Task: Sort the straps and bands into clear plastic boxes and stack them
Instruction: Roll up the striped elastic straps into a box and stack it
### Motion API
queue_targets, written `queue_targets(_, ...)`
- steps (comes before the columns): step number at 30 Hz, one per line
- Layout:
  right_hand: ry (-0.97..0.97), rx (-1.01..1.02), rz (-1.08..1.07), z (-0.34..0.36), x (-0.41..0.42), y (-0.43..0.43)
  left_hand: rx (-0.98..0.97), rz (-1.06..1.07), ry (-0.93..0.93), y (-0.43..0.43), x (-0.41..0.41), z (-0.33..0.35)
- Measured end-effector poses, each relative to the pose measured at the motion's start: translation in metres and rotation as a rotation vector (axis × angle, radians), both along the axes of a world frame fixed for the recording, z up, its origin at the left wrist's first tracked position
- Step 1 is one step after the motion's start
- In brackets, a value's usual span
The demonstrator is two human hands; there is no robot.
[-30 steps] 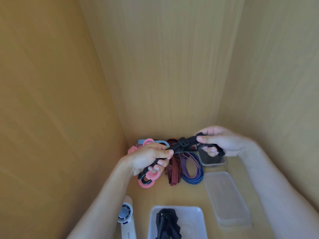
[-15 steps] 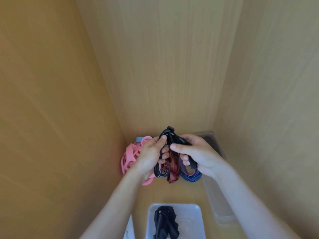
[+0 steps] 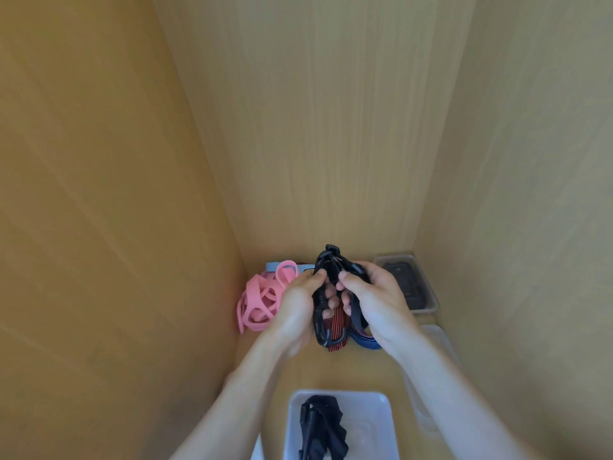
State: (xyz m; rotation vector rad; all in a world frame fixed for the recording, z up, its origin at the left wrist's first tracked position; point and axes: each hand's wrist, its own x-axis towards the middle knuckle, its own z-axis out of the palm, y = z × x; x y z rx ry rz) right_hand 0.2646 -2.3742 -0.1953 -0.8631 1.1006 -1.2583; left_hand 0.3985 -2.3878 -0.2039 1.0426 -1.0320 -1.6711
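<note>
Both hands hold a folded black strap (image 3: 326, 270) with hooks above the shelf floor. My left hand (image 3: 298, 300) grips its left side, with a hook hanging below at the bottom. My right hand (image 3: 374, 293) pinches and curls round its right side. Behind and under the hands lie pink bands (image 3: 260, 300), a grey-blue band (image 3: 272, 266), a red-and-black striped strap (image 3: 335, 327) and a blue strap (image 3: 365, 340). A clear box (image 3: 381, 423) at the near edge contains another folded black strap (image 3: 320, 426).
A second clear box (image 3: 428, 293) with a dark item inside stands in the back right corner. A clear lid or box (image 3: 438, 340) lies along the right wall, partly behind my right arm. Wooden walls close in on the left, back and right.
The black strap was stretched out between the hands; the hands came together and folded it into a compact bundle. The view has tilted, so the white object at the lower left is out of sight.
</note>
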Motion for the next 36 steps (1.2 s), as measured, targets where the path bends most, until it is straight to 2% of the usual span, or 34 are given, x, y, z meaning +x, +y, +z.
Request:
queue_targets(4, 0.374, -0.105, -0.043, -0.007, 0.007, 0.004, -0.015, 0.098, -0.013, 0.001, -0.010, 0.001)
queue_targets(10, 0.781, -0.223, -0.035, -0.015, 0.015, 0.012, 0.061, 0.174, 0.148, 0.001, -0.019, 0.002)
queue_targets(20, 1.408, -0.336, 0.063, -0.018, 0.010, 0.021, 0.130, 0.069, 0.320, 0.006, -0.017, 0.003)
queue_targets(22, 1.390, -0.335, 0.088, -0.019, 0.011, 0.020, 0.101, 0.032, 0.277, 0.005, -0.013, 0.003)
queue_targets(25, 1.188, -0.354, 0.200, -0.020, 0.004, 0.019, 0.078, 0.000, 0.179, 0.002, -0.005, 0.004)
queue_targets(28, 0.752, -0.317, 0.304, -0.011, -0.008, 0.017, 0.077, -0.030, 0.169, -0.001, 0.005, 0.005)
queue_targets(30, 0.438, -0.245, 0.293, -0.003, -0.017, 0.013, 0.071, -0.091, 0.162, -0.001, 0.012, 0.008)
queue_targets(31, 0.356, -0.199, 0.258, 0.000, -0.022, 0.010, 0.066, -0.132, 0.155, -0.001, 0.015, 0.010)
queue_targets(33, 0.386, -0.154, 0.196, 0.006, -0.031, 0.003, 0.062, -0.205, 0.131, 0.000, 0.017, 0.012)
queue_targets(36, 0.477, -0.136, 0.241, 0.013, -0.038, -0.004, 0.054, -0.274, 0.044, 0.002, 0.016, 0.013)
